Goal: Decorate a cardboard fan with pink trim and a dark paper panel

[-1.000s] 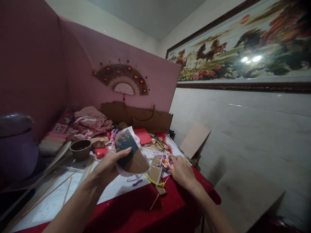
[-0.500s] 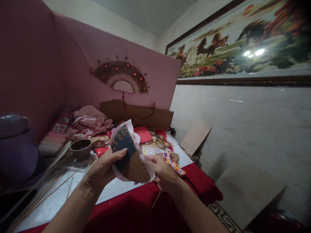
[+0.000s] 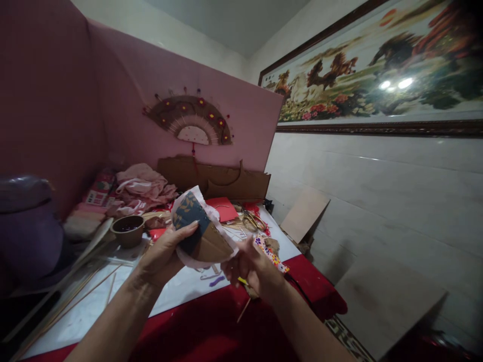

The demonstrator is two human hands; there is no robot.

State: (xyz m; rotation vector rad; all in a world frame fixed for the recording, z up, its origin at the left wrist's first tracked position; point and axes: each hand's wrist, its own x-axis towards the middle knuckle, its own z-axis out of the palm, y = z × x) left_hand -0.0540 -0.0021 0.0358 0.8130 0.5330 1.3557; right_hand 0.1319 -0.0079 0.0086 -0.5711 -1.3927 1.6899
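My left hand [image 3: 169, 251] grips a half-round piece of cardboard [image 3: 204, 231], thumb on its face and fingers behind. The piece is dark blue with tan leaf shapes on one part and plain brown on the other. A pale pink fabric border [image 3: 220, 217] sticks out around its edge. My right hand [image 3: 251, 266] is at the piece's lower right corner, slightly blurred, its fingers loosely bent and apart. I see nothing held in it; whether a fingertip touches the border is unclear. Beneath it are a small yellow thing [image 3: 242, 280] and a thin stick [image 3: 243, 310].
Gold-handled scissors [image 3: 251, 221], red paper [image 3: 223, 208] and flowered fabric [image 3: 269, 254] lie on the table's right. A brown bowl [image 3: 128, 231], thin sticks [image 3: 85, 294] and pink cloth [image 3: 145, 183] are on the left. A decorated fan [image 3: 192, 120] hangs on the pink panel behind.
My right hand has loosened from the piece's edge and shifted slightly down, fingers spreading. The cardboard piece has tilted a little in my left hand, its lower end rising.
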